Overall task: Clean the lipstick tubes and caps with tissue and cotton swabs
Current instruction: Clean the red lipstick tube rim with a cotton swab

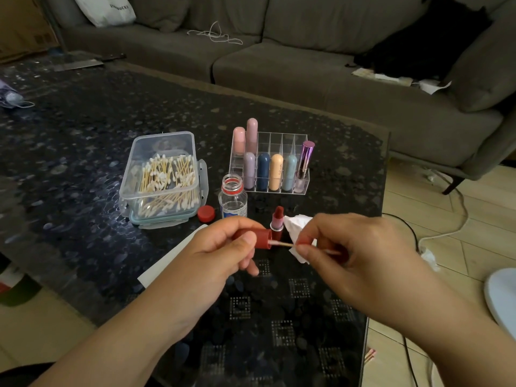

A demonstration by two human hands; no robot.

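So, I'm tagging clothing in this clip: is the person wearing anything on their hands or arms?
No. The left hand and right hand are bare, with no gloves, rings, watch or bracelets visible. Both forearms are uncovered to the frame's edge, so no sleeves show.

Table (83,152): bearing a dark pebbled top, filling most of the view.
Box (163,178): sitting left of centre, holding cotton swabs.
Red cap (206,213): lying just beside the box.
Bottle (233,198): standing open, right of the red cap.
Rack (269,163): standing behind the bottle, holding capped tubes.
Lipstick (277,220): standing uncapped before the rack.
Tissue (297,227): lying crumpled beside the lipstick.
Paper (167,258): lying near the front edge.
Mask (12,99): lying at the far left.
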